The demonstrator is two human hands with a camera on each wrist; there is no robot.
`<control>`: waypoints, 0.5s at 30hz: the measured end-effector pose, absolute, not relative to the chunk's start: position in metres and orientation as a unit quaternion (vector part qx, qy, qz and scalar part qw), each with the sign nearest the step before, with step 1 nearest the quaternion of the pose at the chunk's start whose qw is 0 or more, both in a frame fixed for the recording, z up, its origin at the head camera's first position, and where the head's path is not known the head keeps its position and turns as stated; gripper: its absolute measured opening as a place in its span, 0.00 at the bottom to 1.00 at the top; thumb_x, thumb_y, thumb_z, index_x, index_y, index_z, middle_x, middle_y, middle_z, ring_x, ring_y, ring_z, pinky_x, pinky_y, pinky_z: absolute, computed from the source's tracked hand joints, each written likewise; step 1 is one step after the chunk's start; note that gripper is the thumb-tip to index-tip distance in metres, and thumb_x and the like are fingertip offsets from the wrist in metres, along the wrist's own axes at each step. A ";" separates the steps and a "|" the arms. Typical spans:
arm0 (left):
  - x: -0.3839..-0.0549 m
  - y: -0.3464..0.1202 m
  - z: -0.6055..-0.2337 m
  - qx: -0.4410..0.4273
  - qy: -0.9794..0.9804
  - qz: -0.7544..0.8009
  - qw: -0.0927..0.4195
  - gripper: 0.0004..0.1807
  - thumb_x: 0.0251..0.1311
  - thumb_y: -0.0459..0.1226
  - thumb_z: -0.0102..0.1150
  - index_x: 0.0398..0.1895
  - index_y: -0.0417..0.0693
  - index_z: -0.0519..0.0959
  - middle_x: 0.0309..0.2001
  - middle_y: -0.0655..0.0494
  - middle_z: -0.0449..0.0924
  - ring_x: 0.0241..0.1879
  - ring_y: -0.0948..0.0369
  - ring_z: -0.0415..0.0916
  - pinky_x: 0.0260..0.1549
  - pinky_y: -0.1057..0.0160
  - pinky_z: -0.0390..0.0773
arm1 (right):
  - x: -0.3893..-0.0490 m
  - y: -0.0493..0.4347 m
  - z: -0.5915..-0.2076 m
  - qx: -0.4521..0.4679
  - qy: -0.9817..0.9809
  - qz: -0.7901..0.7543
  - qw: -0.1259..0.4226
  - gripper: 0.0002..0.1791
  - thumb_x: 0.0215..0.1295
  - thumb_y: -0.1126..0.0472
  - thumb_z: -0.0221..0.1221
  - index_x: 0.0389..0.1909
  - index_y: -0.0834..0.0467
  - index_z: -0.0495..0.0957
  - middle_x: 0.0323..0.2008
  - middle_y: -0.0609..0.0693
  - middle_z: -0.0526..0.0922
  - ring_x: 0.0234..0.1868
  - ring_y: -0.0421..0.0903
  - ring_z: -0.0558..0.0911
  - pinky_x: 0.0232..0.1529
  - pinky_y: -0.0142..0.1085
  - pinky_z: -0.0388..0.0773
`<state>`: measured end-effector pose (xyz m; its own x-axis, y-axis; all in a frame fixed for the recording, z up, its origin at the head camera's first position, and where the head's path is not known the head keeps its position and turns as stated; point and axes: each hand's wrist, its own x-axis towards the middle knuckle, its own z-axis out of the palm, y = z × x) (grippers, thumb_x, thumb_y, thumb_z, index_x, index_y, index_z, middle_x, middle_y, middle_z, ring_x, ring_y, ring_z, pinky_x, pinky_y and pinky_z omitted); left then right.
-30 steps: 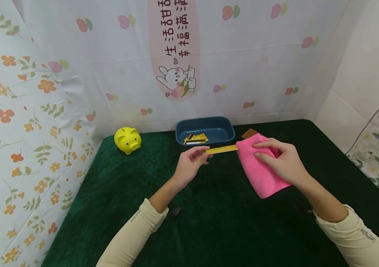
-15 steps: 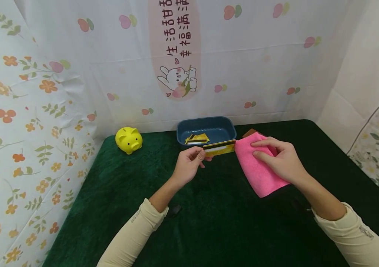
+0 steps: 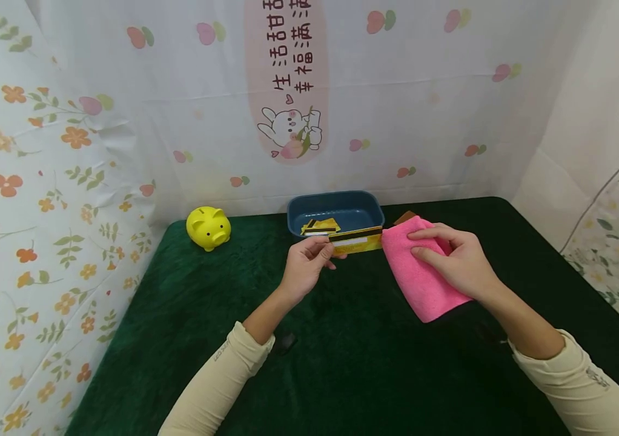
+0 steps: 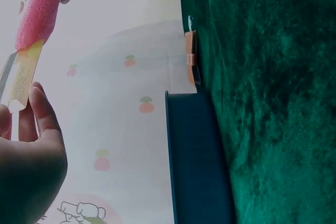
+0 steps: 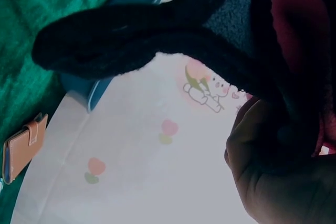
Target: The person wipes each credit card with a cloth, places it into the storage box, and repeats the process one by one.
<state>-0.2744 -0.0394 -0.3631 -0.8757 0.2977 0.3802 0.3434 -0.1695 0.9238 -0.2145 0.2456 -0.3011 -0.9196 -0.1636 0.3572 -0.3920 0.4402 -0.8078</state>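
Note:
In the head view my left hand [image 3: 304, 266] pinches a gold bank card [image 3: 357, 241] by its left end. The face with the black magnetic stripe and white signature strip shows. My right hand [image 3: 462, 260] grips a folded pink cloth [image 3: 421, 272], thumb below and fingers above. The card's right end meets the cloth's upper left corner and is partly hidden there. In the left wrist view the pink cloth [image 4: 39, 11] covers the card's far end. The cloth's dark side [image 5: 100, 40] fills much of the right wrist view.
Behind the hands stands a blue plastic tray [image 3: 337, 194] with several gold cards [image 3: 321, 226] at its left. A brown card wallet with a strap [image 5: 23, 148] lies beside it, mostly behind the cloth in the head view. A yellow piggy bank [image 3: 208, 229] stands at the back left.
The card has turned from nearly edge-on to showing its striped face. Both hands have shifted slightly left; the cloth stays in the right hand at the card's end.

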 end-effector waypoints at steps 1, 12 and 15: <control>-0.275 -0.040 -0.363 -0.248 -0.643 -0.725 0.019 0.13 0.71 0.31 0.53 0.50 0.27 0.77 0.45 0.33 0.83 0.34 0.62 0.84 0.29 0.63 0.83 | -0.215 0.245 -0.301 0.167 -0.841 0.503 0.112 0.14 0.68 0.64 0.61 0.52 0.60 0.81 0.46 0.40 0.79 0.30 0.48 0.82 0.26 0.38 0.84; -0.275 -0.044 -0.359 -0.251 -0.638 -0.728 -0.005 0.25 0.67 0.27 0.57 0.66 0.35 0.68 0.47 0.31 0.82 0.34 0.59 0.86 0.31 0.66 0.83 | -0.217 0.245 -0.302 0.165 -0.842 0.501 0.116 0.13 0.68 0.64 0.61 0.52 0.61 0.81 0.45 0.39 0.79 0.29 0.48 0.82 0.26 0.38 0.83; -0.275 -0.045 -0.359 -0.254 -0.636 -0.729 -0.004 0.26 0.66 0.26 0.58 0.67 0.38 0.69 0.47 0.32 0.82 0.35 0.59 0.86 0.33 0.65 0.84 | -0.218 0.245 -0.303 0.169 -0.841 0.502 0.112 0.13 0.68 0.64 0.61 0.52 0.61 0.81 0.45 0.39 0.79 0.29 0.48 0.82 0.26 0.38 0.84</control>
